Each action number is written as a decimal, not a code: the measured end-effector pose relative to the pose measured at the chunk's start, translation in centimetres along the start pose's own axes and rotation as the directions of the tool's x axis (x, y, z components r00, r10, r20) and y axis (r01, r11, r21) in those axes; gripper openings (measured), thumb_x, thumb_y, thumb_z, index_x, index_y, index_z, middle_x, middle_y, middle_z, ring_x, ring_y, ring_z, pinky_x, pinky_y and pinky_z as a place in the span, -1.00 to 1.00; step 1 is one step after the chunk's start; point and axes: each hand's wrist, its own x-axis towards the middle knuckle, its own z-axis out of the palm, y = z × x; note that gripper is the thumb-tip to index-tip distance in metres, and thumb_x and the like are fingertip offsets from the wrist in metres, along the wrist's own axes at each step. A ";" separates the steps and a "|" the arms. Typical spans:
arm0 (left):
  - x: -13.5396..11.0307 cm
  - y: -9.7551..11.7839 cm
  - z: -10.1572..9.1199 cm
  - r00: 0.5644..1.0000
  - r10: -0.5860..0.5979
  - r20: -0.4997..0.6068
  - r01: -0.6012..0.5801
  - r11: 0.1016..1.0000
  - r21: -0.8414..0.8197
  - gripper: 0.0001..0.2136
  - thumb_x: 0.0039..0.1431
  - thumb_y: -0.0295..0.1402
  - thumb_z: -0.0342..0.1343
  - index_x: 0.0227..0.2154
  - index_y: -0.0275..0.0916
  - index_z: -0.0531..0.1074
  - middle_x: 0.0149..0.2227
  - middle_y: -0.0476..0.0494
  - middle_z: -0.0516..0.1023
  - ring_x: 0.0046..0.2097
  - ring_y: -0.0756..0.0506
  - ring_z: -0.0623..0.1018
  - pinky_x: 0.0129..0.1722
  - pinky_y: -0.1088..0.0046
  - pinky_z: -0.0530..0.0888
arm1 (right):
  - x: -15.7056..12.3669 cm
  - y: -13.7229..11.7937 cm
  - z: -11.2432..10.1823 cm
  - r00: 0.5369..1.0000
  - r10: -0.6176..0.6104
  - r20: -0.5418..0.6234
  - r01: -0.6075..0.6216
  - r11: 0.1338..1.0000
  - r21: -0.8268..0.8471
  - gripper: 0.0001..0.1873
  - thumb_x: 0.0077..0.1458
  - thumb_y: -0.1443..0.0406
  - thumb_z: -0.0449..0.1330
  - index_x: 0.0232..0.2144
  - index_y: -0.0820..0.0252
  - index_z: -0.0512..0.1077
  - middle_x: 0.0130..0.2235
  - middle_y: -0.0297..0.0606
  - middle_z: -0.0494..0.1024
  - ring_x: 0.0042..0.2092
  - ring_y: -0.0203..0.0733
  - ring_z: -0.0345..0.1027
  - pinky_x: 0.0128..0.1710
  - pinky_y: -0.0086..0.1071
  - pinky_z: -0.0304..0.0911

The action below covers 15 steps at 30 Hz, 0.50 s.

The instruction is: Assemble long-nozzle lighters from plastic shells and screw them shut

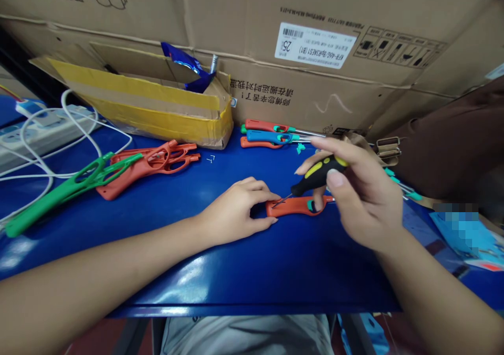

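Observation:
An orange long-necked lighter (pixel 297 206) lies flat on the blue table, its metal neck pointing right. My left hand (pixel 246 208) pinches the lighter's left end between thumb and fingers. My right hand (pixel 362 192) grips a black and yellow screwdriver (pixel 318 175), whose thin shaft slants down to the left. The screwdriver's tip meets the lighter's handle near my left fingertips. A finger of my right hand reaches down by the lighter's teal trigger. Whether the tip sits in a slot or hole is too small to tell.
Several assembled lighters (pixel 265 135) lie behind my hands. Orange handle shells (pixel 145 166) and a green shell (pixel 59 200) rest at left, beside tiny white pieces (pixel 211 159). A yellow-taped carton (pixel 149 108), a power strip (pixel 43 134) with white cables, and a large cardboard box (pixel 252 29) border the table.

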 end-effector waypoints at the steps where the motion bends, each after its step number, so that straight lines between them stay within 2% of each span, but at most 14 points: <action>1: 0.0 0.0 0.0 1.000 0.004 -0.005 -0.004 1.000 0.000 -0.68 0.19 -0.37 0.30 0.01 -0.25 0.57 -0.12 -0.15 0.62 -0.07 -0.15 0.54 0.03 0.24 0.45 | 0.0 0.0 -0.1 0.998 -0.056 -0.041 0.052 0.994 -0.095 -0.58 0.34 0.23 0.17 0.22 -0.09 0.41 -0.10 -0.24 0.66 -0.33 -0.16 0.54 -0.40 -0.29 0.49; 3: 0.0 -0.1 0.1 1.000 0.009 -0.011 -0.009 1.000 0.003 -0.68 0.19 -0.37 0.30 0.01 -0.26 0.57 -0.12 -0.15 0.62 -0.07 -0.16 0.53 0.02 0.24 0.46 | -0.1 -0.1 -0.2 0.980 -0.171 -0.104 0.136 0.949 -0.285 -0.63 0.28 0.23 0.26 0.12 -0.07 0.50 -0.20 -0.28 0.68 -0.36 -0.15 0.55 -0.35 -0.29 0.49; 4: 0.0 -0.1 0.1 1.000 0.010 -0.013 -0.010 1.000 0.004 -0.68 0.19 -0.37 0.30 0.02 -0.26 0.57 -0.13 -0.15 0.62 -0.07 -0.16 0.53 0.02 0.24 0.46 | -0.2 -0.1 -0.3 0.974 -0.196 -0.111 0.151 0.934 -0.324 -0.63 0.29 0.22 0.24 0.13 -0.05 0.50 -0.19 -0.28 0.69 -0.37 -0.17 0.55 -0.34 -0.29 0.50; 5: 0.0 -0.1 0.1 1.000 0.011 -0.014 -0.011 1.000 0.005 -0.67 0.19 -0.37 0.30 0.02 -0.26 0.57 -0.13 -0.15 0.62 -0.07 -0.16 0.53 0.02 0.23 0.46 | -0.2 -0.2 -0.4 0.978 -0.186 -0.097 0.147 0.938 -0.315 -0.61 0.34 0.22 0.18 0.18 -0.04 0.46 -0.14 -0.26 0.69 -0.39 -0.18 0.54 -0.35 -0.29 0.50; 8: 0.0 -0.1 0.1 1.000 0.017 -0.022 -0.017 1.000 0.002 -0.68 0.18 -0.39 0.31 0.00 -0.29 0.57 -0.12 -0.16 0.62 -0.07 -0.16 0.54 0.02 0.24 0.46 | -0.1 -0.4 -0.5 0.998 -0.068 0.019 0.070 0.987 -0.145 -0.49 0.43 0.26 -0.03 0.36 -0.04 0.25 0.05 -0.20 0.63 -0.42 -0.24 0.52 -0.39 -0.27 0.51; 10: 0.0 -0.1 0.1 1.000 0.018 -0.024 -0.018 1.000 0.000 -0.69 0.18 -0.38 0.31 -0.02 -0.28 0.57 -0.13 -0.15 0.62 -0.08 -0.16 0.54 0.01 0.24 0.46 | 0.0 -0.5 -0.4 0.997 -0.076 0.023 0.079 0.988 -0.134 -0.50 0.39 0.27 0.05 0.33 -0.05 0.29 0.01 -0.22 0.65 -0.41 -0.22 0.52 -0.41 -0.27 0.50; 13: 0.0 -0.1 0.1 1.000 0.018 -0.022 -0.018 1.000 -0.001 -0.69 0.18 -0.39 0.29 0.00 -0.25 0.57 -0.13 -0.14 0.62 -0.08 -0.15 0.54 0.01 0.25 0.46 | 0.3 -0.5 -0.1 0.969 -0.214 -0.124 0.171 0.941 -0.293 -0.62 0.21 0.27 0.32 0.09 -0.06 0.54 -0.23 -0.29 0.68 -0.38 -0.16 0.51 -0.42 -0.29 0.45; 15: 0.0 -0.1 0.1 1.000 0.015 -0.017 -0.015 1.000 0.000 -0.67 0.17 -0.41 0.29 0.02 -0.25 0.56 -0.12 -0.14 0.62 -0.08 -0.15 0.54 0.02 0.24 0.46 | 0.2 -0.4 -0.1 0.962 -0.223 -0.157 0.163 0.931 -0.325 -0.64 0.22 0.27 0.32 0.07 -0.05 0.56 -0.26 -0.28 0.68 -0.41 -0.18 0.48 -0.44 -0.30 0.43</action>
